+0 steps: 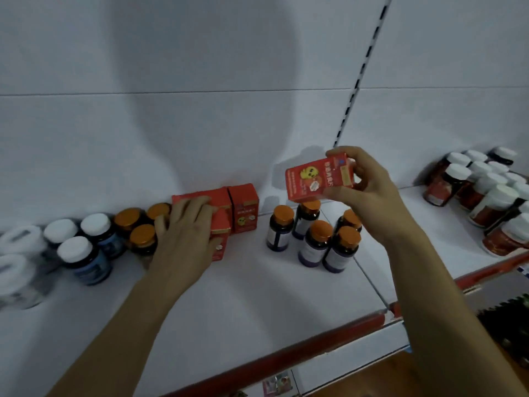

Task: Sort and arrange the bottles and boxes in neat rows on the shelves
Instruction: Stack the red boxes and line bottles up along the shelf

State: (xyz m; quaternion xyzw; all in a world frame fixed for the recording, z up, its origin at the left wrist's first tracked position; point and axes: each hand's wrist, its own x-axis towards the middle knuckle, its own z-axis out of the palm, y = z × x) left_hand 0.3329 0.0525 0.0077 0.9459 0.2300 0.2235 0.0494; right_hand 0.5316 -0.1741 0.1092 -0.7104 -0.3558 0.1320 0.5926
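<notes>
My right hand [363,184] grips a red box [317,180] with a cartoon print, lifted above a cluster of orange-capped dark bottles [317,239] on the white shelf [257,296]. My left hand [186,230] rests with straight fingers on a group of red boxes [220,222] standing near the shelf's back wall; one more red box [244,209] stands just to their right. Orange-capped bottles [141,224] sit left of that hand, partly hidden by it.
White-capped blue bottles [83,247] and blurred white-capped jars [20,267] fill the shelf's left end. On the adjoining shelf at right stand several white-capped red-labelled bottles [486,193]. A red price rail [315,339] runs along the front edge. A slotted upright [357,90] divides the back panels.
</notes>
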